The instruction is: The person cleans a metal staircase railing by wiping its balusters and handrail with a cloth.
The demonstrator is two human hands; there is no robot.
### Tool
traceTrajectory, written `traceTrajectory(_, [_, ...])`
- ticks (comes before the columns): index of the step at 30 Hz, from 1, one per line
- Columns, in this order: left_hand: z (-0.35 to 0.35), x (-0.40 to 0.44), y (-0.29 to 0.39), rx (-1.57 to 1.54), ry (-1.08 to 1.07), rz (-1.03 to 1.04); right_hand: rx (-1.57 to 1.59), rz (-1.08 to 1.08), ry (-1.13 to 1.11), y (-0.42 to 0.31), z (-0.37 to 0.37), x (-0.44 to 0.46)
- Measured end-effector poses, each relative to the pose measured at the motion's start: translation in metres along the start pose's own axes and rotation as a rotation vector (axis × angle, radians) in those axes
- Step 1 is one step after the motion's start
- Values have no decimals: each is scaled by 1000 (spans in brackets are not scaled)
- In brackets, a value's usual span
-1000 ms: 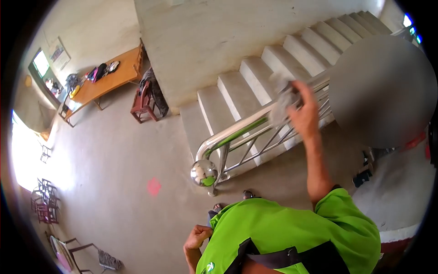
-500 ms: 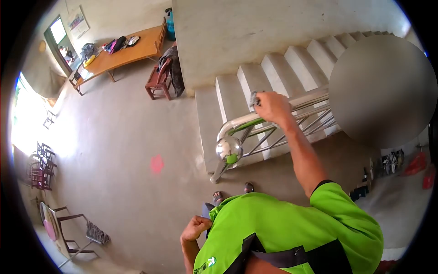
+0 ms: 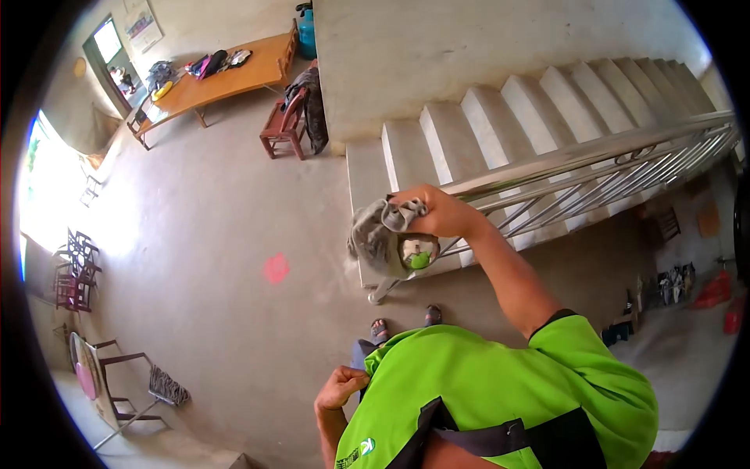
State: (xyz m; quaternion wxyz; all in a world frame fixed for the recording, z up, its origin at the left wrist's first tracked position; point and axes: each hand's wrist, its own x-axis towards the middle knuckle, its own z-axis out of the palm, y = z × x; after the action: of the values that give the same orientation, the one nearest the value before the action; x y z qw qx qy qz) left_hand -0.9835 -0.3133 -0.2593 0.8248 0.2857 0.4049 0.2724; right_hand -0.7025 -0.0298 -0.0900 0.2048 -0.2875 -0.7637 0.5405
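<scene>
My right hand (image 3: 441,213) is closed on a grey cloth (image 3: 379,238) at the lower end of the metal handrail (image 3: 539,164). The cloth hangs over the rail's curved end and covers part of the shiny steel ball (image 3: 419,252) on the end post. Below the ball, the foot of the post (image 3: 380,295) stays visible. My left hand (image 3: 341,387) rests at my hip with curled fingers against the edge of my green shirt (image 3: 469,367); what it grips, if anything, is hidden.
Concrete stairs (image 3: 469,133) climb to the right behind the railing. A wooden bed (image 3: 234,78) with clothes on it and a red chair (image 3: 283,129) stand at the back. Stacked chairs (image 3: 74,273) and a mop (image 3: 166,387) are on the left. Shoes (image 3: 676,283) lie at right.
My right hand has moved left and down along the handrail to its end. The grey cloth now hangs open over the rail end and ball. My left hand stays at my hip.
</scene>
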Motion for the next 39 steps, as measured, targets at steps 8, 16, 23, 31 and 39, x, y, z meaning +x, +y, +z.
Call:
traceTrajectory(8, [-5, 3, 13, 40, -14, -19, -562, -255, 119, -47, 29, -51])
traceTrajectory(16, [-10, 12, 16, 113, -66, 9, 269, 163, 717, 34, 48, -65])
traceTrajectory(23, [-10, 13, 13, 82, -29, -47, 770, 365, 698, 64, 67, -100])
traceTrajectory(31, [-1, 12, 18, 145, 33, -65, -566, -151, 1537, -44, -105, -163])
traceTrajectory(39, [-4, 23, 12, 54, -37, -34, -1348, 328, 1434, 14, -68, -133])
